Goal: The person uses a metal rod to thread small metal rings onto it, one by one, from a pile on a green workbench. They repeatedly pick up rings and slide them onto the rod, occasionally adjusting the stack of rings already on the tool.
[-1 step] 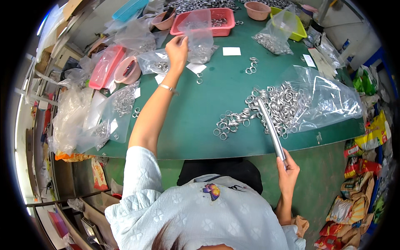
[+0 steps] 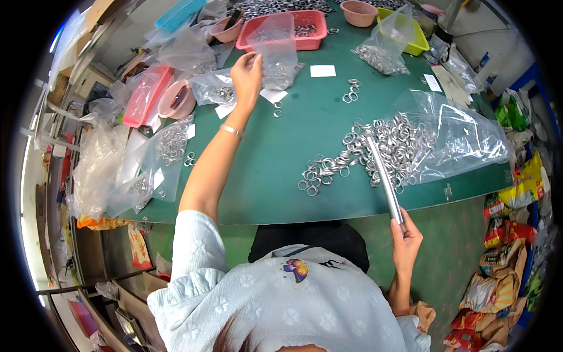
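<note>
While a person in a pale quilted top leans over a dark green table [image 2: 281, 146], the left hand [image 2: 246, 73] reaches far across it, its grip pinched on the lower edge of a small clear plastic bag [image 2: 275, 50] that stands upright and holds a few metal rings. Just beyond that grip sits a shallow red plastic tray [image 2: 314, 35], and beside the wrist lies another clear bag of rings [image 2: 214, 91] with white paper slips around it. The right hand [image 2: 404, 240] hangs off the near edge of the table, its grip clenched around the lower end of a long silver metal rod [image 2: 384, 176]. From that grip the rod slants up and away, its far tip resting in a loose heap of shiny metal rings [image 2: 363, 152] spread on the table. Past the rod's tip, a large crumpled clear plastic bag [image 2: 463, 138] lies open, rings spilling from its mouth into the heap.
</note>
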`<move>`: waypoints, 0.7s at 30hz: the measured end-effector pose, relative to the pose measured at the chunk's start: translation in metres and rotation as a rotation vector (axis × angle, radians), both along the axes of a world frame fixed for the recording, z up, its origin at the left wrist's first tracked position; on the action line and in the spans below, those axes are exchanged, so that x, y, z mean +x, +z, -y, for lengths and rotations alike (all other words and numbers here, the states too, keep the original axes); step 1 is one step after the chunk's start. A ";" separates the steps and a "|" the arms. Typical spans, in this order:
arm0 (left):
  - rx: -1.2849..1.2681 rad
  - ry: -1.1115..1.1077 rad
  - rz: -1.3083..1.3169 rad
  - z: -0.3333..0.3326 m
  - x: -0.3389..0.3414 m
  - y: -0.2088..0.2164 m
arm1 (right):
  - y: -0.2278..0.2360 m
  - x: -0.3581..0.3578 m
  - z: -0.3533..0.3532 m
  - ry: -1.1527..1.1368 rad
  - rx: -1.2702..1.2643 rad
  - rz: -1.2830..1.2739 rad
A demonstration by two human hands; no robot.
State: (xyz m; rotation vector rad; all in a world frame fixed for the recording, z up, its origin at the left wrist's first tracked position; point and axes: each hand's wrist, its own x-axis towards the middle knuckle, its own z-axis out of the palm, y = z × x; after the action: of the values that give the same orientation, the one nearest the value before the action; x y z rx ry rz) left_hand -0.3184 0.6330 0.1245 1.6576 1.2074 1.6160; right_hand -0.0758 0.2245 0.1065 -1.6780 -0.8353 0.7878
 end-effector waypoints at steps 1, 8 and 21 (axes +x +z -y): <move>-0.024 -0.014 0.028 0.024 0.000 -0.004 | -0.003 0.003 0.003 -0.042 0.014 -0.039; -0.595 -0.143 0.069 0.166 0.029 -0.089 | -0.008 0.008 0.000 -0.176 0.132 -0.233; 0.293 -0.717 -0.972 0.181 0.174 -0.058 | -0.010 0.004 0.000 -0.308 0.245 -0.312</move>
State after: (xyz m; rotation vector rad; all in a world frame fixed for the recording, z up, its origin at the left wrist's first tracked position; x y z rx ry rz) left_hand -0.1440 0.4519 0.0668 2.7834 0.5660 0.5231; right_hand -0.0713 0.2242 0.0963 -1.3778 -0.4237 0.6796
